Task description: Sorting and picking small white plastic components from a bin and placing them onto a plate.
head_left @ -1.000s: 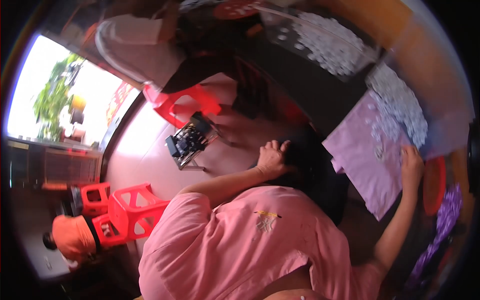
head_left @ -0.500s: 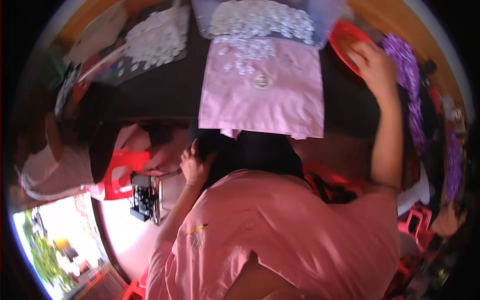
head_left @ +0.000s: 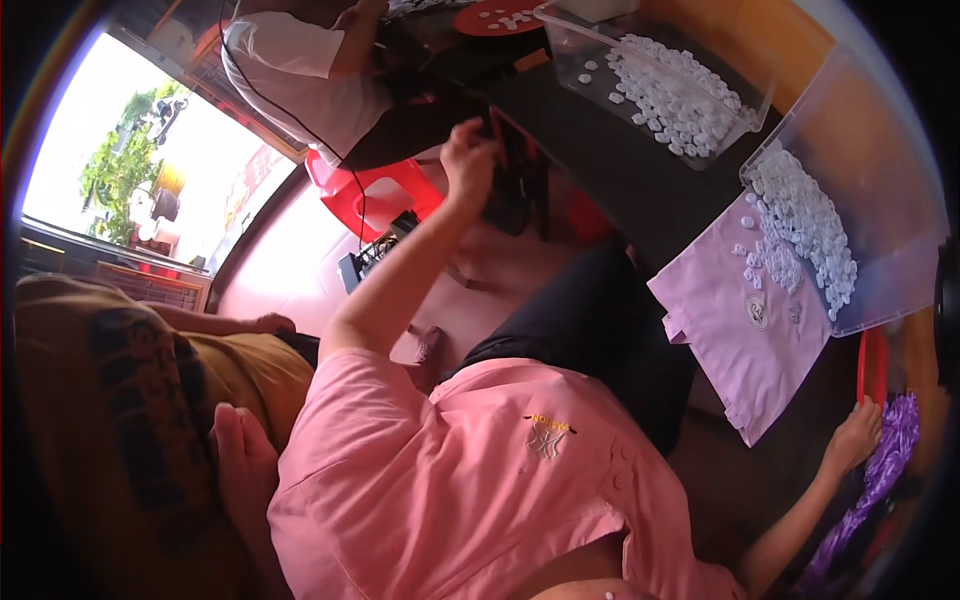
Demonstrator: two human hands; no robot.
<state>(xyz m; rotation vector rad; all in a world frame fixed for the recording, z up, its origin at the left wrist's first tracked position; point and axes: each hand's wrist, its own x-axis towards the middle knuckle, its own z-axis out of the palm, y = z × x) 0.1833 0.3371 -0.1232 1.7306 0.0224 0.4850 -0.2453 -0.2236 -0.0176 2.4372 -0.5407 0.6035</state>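
Observation:
My left hand is raised off to the left, above the floor near a red plastic chair. Its fingers are loosely curled, and nothing shows in them. At the far right my right hand is closed at the near end of a red plate, which shows as a narrow strip. A pink cloth with a round badge hangs over the near table edge. Small white plastic pieces lie on it, spilling from a clear plastic bin full of the same pieces.
A second clear bin of white pieces stands on the dark table. Beyond sits a red tray. A person in white is near the red chair; another in brown is close at my left. Purple shiny material hangs at right.
The view has swung left, bringing the person in brown into sight. My left hand has risen from my lap and reached out leftward. My right hand has gone from over the red plate to its edge.

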